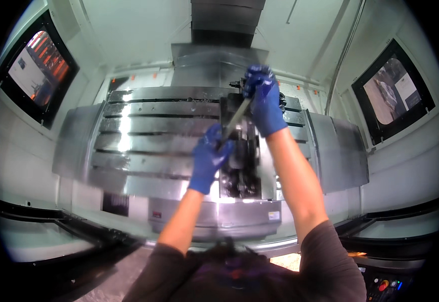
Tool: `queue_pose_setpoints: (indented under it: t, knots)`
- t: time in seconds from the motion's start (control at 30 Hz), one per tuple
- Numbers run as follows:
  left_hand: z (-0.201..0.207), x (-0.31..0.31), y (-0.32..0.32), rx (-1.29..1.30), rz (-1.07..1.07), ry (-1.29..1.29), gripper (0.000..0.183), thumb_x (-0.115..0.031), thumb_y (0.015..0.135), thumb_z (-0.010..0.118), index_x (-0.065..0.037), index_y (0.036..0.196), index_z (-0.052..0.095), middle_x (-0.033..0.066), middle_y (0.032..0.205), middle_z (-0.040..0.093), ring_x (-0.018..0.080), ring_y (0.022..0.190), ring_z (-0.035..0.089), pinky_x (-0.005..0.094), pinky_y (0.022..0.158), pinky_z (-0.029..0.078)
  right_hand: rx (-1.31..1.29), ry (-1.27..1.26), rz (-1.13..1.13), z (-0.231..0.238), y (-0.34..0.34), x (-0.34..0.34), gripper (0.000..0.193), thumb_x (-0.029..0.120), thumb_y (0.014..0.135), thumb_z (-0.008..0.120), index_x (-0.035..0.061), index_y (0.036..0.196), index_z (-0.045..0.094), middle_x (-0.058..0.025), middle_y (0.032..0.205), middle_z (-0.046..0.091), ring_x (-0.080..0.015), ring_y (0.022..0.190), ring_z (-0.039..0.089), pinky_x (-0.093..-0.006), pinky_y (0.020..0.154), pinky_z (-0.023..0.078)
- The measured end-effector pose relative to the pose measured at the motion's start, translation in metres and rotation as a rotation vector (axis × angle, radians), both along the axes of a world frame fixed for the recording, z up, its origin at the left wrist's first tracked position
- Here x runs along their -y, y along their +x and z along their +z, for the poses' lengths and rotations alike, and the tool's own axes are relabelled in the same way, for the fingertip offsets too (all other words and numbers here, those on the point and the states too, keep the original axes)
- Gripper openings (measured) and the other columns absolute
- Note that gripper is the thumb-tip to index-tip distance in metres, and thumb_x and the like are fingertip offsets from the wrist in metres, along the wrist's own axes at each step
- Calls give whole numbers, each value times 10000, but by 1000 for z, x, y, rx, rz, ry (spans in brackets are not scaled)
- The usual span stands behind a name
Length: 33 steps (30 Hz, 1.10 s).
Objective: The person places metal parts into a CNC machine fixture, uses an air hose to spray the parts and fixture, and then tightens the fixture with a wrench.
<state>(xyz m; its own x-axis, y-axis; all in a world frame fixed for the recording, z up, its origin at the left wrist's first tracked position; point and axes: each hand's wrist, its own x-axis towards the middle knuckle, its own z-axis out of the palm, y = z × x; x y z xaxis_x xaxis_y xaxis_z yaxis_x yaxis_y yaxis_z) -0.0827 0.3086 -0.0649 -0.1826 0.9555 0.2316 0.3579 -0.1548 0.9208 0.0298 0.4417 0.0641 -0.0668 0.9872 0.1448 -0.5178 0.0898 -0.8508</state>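
Both my hands wear blue gloves and grip a long, flat metal bar (237, 117) held slantwise. My right hand (264, 93) is closed round its far, upper end. The near, lower end lies in the curled fingers of my left hand (211, 153). Whether the bar is a file or another tool I cannot tell, since the hands cover both ends and motion smears it. Beneath the bar is a dark machine vise (239, 178) on the slotted machine table (149, 126). My right hand partly hides the vise's far end.
Pale enclosure walls (144, 30) surround the table, with a window on the left (41, 68) and another on the right (391, 93). Metal covers (337, 148) flank the table. A control panel with a red button (383, 286) sits at the lower right.
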Motion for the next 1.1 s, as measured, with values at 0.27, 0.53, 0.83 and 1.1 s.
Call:
queue_pose_setpoints:
  t: [0.27, 0.53, 0.83, 1.1]
  knots:
    - [-75, -64, -19, -72, -76, -161, 745, -430, 829, 671, -77, 1412, 370, 212, 1265, 560, 367, 1087, 582, 420, 912, 474, 125, 127, -109, -12, -20, -97, 246, -19, 733, 487, 105, 926, 575, -44, 777, 567, -123, 531, 474, -260, 436, 366]
    - [-52, -51, 24, 911, -254, -305, 733, -39, 874, 638, 0, 1478, 225, 139, 1459, 388, 171, 1298, 399, 262, 1090, 311, 217, 28, 28, -18, -21, -116, 198, 18, 833, 443, 53, 959, 593, -47, 764, 565, -113, 560, 462, -270, 499, 395]
    - [-48, -64, 6, 26, -340, -136, 588, -337, 962, 532, -51, 1429, 316, 226, 1362, 455, 241, 1025, 630, 239, 870, 557, 351, -214, 244, -53, -20, -201, 156, 149, 860, 509, 63, 937, 613, -52, 799, 593, -161, 676, 555, -280, 638, 482]
    - [-42, -66, -6, 656, -422, -543, 683, -139, 886, 656, -1, 1440, 282, 190, 1242, 587, 172, 1097, 568, 281, 942, 442, 552, 131, 152, -30, -24, -153, 194, 99, 874, 463, 40, 985, 611, -77, 857, 633, -172, 673, 562, -304, 612, 493]
